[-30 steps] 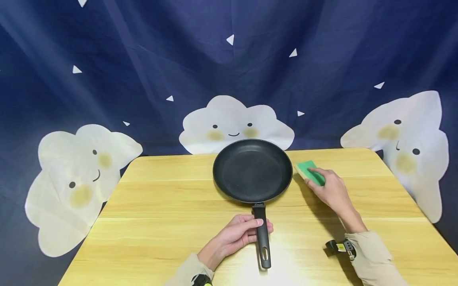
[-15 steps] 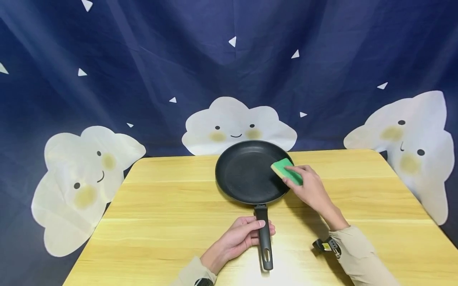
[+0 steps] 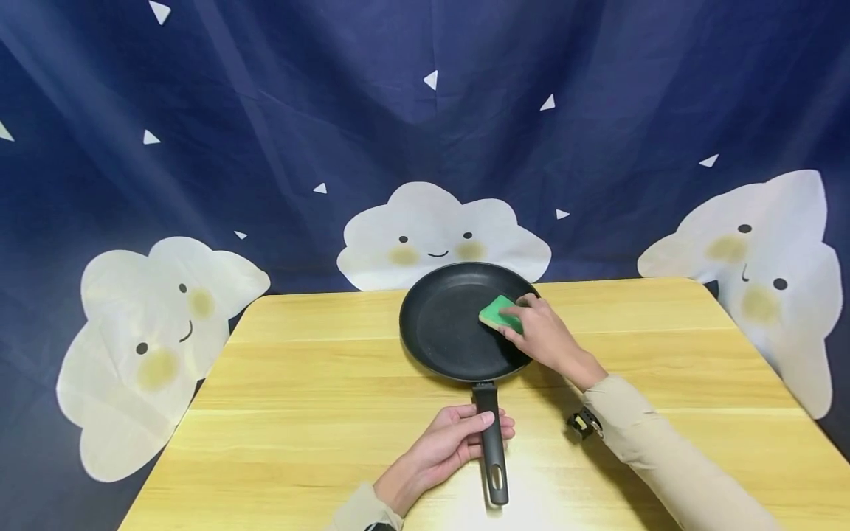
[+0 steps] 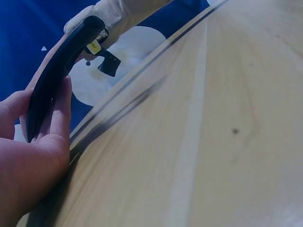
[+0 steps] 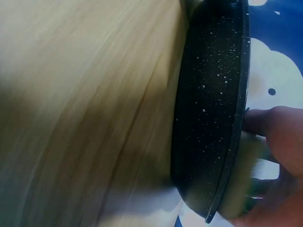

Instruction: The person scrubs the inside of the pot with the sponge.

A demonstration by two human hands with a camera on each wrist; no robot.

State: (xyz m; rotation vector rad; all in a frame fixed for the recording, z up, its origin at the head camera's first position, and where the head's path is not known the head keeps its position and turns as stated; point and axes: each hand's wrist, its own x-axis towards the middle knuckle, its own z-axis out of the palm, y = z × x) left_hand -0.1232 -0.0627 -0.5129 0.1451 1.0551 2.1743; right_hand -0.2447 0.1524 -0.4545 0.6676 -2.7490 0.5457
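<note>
A black frying pan [image 3: 441, 324] stands on the wooden table, its handle pointing toward me. My left hand [image 3: 441, 446] holds the handle [image 3: 493, 461], thumb on top and fingers underneath; the left wrist view shows the same handle [image 4: 59, 75] in the grip. Over the right part of the pan, my right hand [image 3: 541, 332] pinches a sponge [image 3: 499, 313] with a green top and a yellowish lower layer. In the right wrist view the pan's speckled outer wall [image 5: 208, 104] hides part of the sponge [image 5: 239, 179], which is blurred there.
A light wooden table [image 3: 279, 413] lies under the pan and both arms. Behind its far edge hangs a dark blue curtain [image 3: 299, 110] with white clouds and small triangles. A wrist camera [image 3: 583, 424] sits on my right forearm.
My right hand has carried the sponge leftward from beside the pan to over its inside. The left hand keeps its hold on the handle, and the pan stays in place.
</note>
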